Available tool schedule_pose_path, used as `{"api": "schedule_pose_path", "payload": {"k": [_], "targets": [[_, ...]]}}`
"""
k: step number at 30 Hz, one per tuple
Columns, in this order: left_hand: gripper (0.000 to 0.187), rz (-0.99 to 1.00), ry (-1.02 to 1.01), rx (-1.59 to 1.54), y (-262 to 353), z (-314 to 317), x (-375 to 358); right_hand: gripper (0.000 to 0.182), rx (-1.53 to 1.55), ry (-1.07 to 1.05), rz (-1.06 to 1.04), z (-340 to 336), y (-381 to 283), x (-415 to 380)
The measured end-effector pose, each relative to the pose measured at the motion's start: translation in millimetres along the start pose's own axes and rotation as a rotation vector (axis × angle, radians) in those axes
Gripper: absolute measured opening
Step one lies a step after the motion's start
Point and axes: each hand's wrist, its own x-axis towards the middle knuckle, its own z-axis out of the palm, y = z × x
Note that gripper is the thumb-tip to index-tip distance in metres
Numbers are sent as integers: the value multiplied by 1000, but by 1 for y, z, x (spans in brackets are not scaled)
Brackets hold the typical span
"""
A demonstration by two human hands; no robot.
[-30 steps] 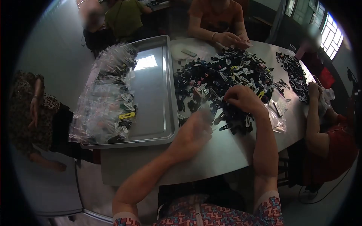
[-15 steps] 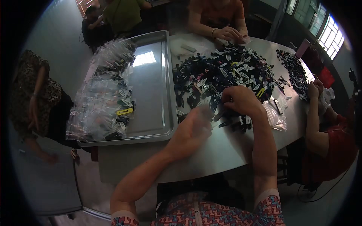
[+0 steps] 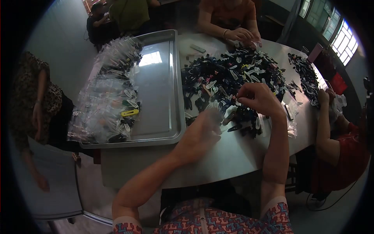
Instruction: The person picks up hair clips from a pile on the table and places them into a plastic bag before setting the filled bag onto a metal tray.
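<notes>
Many hair clips (image 3: 233,74) across steel table (image 3: 233,156)

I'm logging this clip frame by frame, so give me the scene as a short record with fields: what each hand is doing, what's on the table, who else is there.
left hand: raised over the table's near edge, blurred; what it holds cannot be told
right hand: fingers pinched over the pile of hair clips, maybe holding one
table: grey, rounded
tray: metal, left of the pile, bagged clips along its left side
second pile: dark clips, far right
other people: one opposite, one at right, one standing left
</notes>
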Motion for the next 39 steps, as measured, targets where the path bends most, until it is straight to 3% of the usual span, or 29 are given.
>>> {"api": "schedule_pose_path", "payload": {"k": [4,9,16,22,25,27,34,39], "targets": [[75,13,8,17,1,1,0,18,0,-43,11,1,6,-1],[75,10,9,-6,2,1,0,22,-173,-104,-190,10,27,-1],[75,-39,7,-42,6,1,-1,21,-283,-194,-116,16,29,2],[76,-17,13,-43,6,2,0,17,47,-135,-90,-10,-10,-7],[75,-14,4,42,2,1,1,18,210,-171,-217,-17,-36,-15],[74,118,-33,26,-1,0,1,19,263,-125,-439,-14,-57,-21],[68,142,-12,160,-9,2,6,21,-47,114,-543,16,-86,-32],[65,89,-34,-33,-2,3,3,22,-179,194,-572,21,-92,-33]]}}
